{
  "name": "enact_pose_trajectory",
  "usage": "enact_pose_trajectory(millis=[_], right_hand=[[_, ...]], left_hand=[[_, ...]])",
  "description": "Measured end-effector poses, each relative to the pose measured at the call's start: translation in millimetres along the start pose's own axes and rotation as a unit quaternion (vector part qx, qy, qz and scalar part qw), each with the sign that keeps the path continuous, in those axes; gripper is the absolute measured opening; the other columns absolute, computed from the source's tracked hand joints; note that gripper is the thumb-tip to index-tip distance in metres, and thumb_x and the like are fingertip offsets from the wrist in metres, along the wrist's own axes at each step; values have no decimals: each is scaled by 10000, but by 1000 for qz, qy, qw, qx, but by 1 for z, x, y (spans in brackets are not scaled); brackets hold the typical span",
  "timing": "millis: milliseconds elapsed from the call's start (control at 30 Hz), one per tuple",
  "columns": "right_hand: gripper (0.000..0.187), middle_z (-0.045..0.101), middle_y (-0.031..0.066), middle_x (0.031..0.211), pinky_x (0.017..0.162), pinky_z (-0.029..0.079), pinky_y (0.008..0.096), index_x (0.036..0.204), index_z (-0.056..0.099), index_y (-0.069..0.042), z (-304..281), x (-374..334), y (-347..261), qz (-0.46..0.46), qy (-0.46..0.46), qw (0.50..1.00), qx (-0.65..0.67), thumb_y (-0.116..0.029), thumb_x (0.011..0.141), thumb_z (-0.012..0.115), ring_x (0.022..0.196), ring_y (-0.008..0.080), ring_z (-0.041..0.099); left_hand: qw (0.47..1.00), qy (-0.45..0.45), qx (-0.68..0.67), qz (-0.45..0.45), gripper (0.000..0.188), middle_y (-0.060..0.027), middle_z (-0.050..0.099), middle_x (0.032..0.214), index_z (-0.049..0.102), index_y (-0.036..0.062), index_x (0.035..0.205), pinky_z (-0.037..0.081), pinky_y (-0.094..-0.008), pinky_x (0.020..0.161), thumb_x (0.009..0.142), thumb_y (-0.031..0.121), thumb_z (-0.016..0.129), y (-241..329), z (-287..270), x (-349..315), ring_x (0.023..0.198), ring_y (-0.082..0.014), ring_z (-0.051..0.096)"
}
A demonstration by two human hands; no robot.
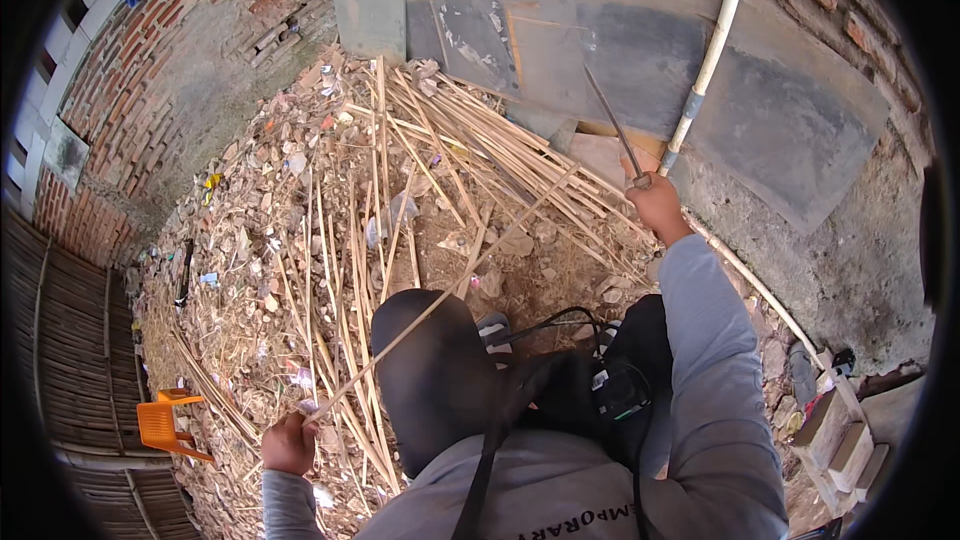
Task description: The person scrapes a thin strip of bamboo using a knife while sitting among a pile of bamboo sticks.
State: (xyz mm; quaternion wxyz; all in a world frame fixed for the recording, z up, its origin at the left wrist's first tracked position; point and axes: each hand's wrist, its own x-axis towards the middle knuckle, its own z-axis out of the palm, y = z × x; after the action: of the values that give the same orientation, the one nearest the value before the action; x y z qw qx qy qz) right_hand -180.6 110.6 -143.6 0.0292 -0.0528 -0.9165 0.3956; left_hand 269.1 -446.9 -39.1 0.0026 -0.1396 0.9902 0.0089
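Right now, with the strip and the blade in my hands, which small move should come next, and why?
Probably lower the long blade slowly toward the pale strip, well away from the left knee. The right-hand grip holds the blade up, apart from the strip in this view; the left-hand grip holds the strip, which slants across the knee.
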Motion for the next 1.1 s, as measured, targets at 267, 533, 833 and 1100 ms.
enact_pose_trajectory(millis=[267,533,833,1100], right_hand=[[302,728,76,906,805,525,349,1022,718,-39,-5,-21,-41,-77,-111,964,231,-270,852,811,859,178,674],[337,725,98,924,825,523,348,1028,726,-51,32,-60,-78,-210,-302,916,161,-316,842,821,881,197,678],[375,726,139,959,836,525,371,1064,723,-60,35,-66,-86,-237,-329,905,125,-326,820,828,924,257,694],[283,728,82,896,816,517,357,1021,707,-54,36,-59,-88,-173,-212,934,229,-264,865,816,828,190,662]], left_hand=[[985,133,26,109,278,-87,622,711,643,96,819,499,-441,542,792,322,802,77,-56,84,591,-312,633],[948,160,61,269,295,-42,629,730,688,129,819,502,-433,656,763,396,798,171,-92,170,697,-269,666],[901,214,129,356,269,8,637,730,721,174,848,463,-404,707,742,408,799,204,-119,228,685,-224,656],[825,433,14,362,689,-162,571,1264,572,52,1335,424,-519,1019,743,251,862,228,-111,238,1217,-387,532]])
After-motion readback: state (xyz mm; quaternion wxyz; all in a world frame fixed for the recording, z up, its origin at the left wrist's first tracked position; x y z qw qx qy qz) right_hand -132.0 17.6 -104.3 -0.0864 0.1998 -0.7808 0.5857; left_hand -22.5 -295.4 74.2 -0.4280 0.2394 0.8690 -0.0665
